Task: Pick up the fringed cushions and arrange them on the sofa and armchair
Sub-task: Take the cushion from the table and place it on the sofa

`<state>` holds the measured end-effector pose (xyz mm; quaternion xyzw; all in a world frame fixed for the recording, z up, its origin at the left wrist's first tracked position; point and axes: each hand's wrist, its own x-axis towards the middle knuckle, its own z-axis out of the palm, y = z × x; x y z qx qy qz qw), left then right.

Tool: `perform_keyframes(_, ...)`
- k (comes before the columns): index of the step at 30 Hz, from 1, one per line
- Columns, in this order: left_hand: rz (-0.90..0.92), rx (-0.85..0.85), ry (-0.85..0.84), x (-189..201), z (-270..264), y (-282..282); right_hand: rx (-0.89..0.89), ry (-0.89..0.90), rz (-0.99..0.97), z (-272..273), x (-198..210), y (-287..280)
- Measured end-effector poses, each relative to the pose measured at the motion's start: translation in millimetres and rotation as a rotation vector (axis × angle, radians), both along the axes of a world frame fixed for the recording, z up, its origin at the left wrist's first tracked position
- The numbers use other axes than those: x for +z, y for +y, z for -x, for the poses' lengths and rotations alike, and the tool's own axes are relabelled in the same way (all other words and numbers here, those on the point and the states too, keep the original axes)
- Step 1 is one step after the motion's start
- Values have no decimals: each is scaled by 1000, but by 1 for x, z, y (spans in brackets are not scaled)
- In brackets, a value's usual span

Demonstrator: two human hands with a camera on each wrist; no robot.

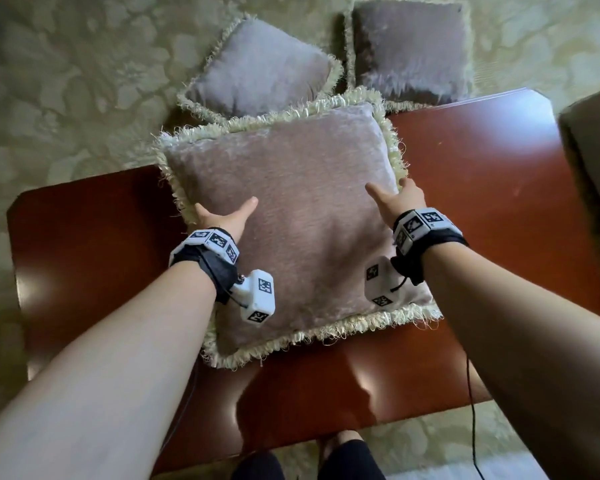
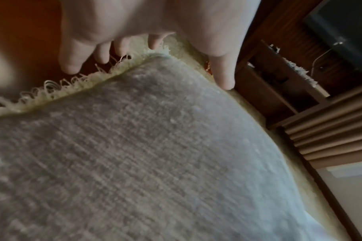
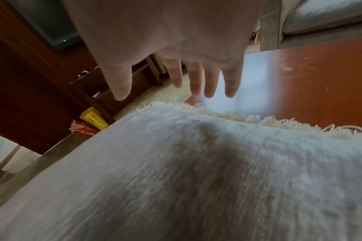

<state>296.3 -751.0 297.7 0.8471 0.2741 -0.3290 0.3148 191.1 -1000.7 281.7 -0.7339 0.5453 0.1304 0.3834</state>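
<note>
On table (image 1: 482, 188), cushion (image 1: 291, 209) lies flat, skewed

Three fringed cushions (image 1: 284, 220) (image 1: 260, 67) (image 1: 413, 50), one table (image 1: 482, 188), two hands (image 1: 227, 216) (image 1: 400, 199).

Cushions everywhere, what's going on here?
A person is reaching both hands to the big cushion on the table. The left hand is at its left edge, the right hand at its right edge, fingers spread; neither grips it yet. Two more cushions, one beside the other, lie on the carpet beyond.
</note>
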Motion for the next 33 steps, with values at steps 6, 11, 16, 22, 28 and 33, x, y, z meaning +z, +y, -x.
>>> perform_keyframes(6, -7, -31, 71, -42, 2, 7, -45, 84, -72, -2, -38, -5)
perform_keyframes(11, -72, -57, 61, -62, -2, 7, -31, 156, -22, 8, -66, -2)
perform_keyframes(16, -67, -24, 44, -78, -7, 10, -64, 129, -72, 7, -85, -6)
perform_keyframes(22, -54, 22, 38, -93, -14, 12, -84, 123, -126, 7, -101, -17)
perform_keyframes(28, 7, 99, 42, -96, -16, 20, -141, 32, -173, 11, -104, -24)
perform_keyframes(33, 97, 313, -4, -79, 0, 23, -240, -29, -184, 20, -83, -14)
